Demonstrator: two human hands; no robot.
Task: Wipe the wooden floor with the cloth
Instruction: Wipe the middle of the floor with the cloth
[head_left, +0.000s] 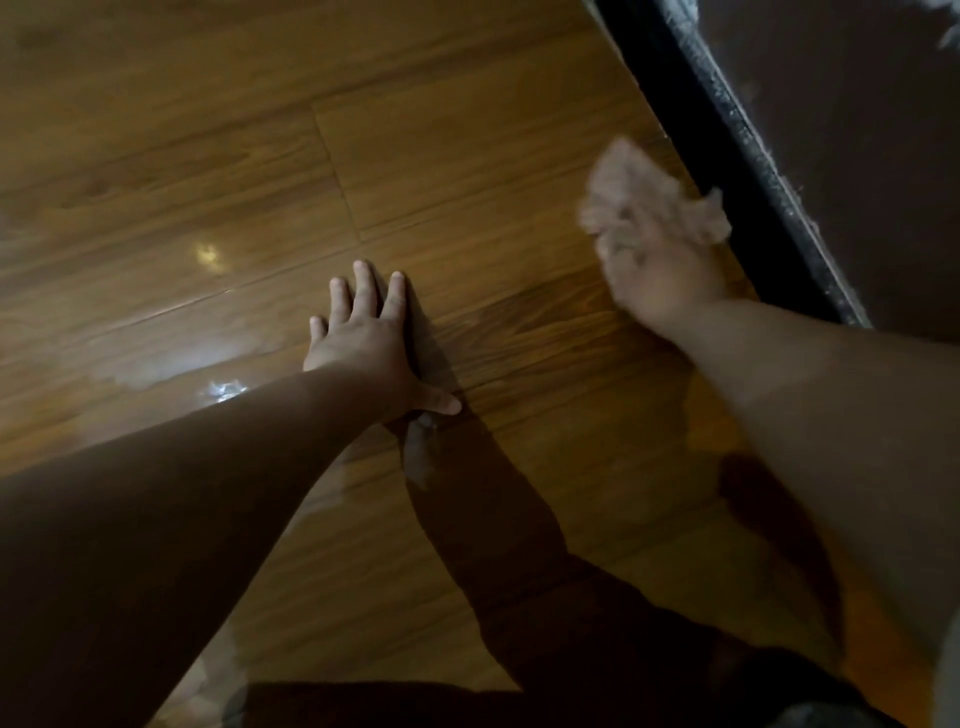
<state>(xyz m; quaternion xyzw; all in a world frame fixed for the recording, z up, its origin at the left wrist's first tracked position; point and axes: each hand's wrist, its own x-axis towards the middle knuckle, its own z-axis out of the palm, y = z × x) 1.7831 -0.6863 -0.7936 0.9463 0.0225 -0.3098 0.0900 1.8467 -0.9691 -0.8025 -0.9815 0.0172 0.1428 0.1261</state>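
The wooden floor (218, 171) of glossy brown planks fills most of the head view. My left hand (366, 340) lies flat on it near the middle, fingers straight and spread, thumb out to the right. My right hand (657, 275) is blurred at the right and holds a crumpled pale pinkish cloth (641, 195) against the floor, close to the dark skirting. The cloth bunches out beyond my fingers, which are partly hidden in it.
A black skirting strip (727, 156) with a dusty pale edge runs diagonally along the upper right, with a dark brown wall or panel (857, 130) behind it. Wet, shiny patches (156, 364) lie on the planks left of my left hand. Dark shadows cover the lower floor.
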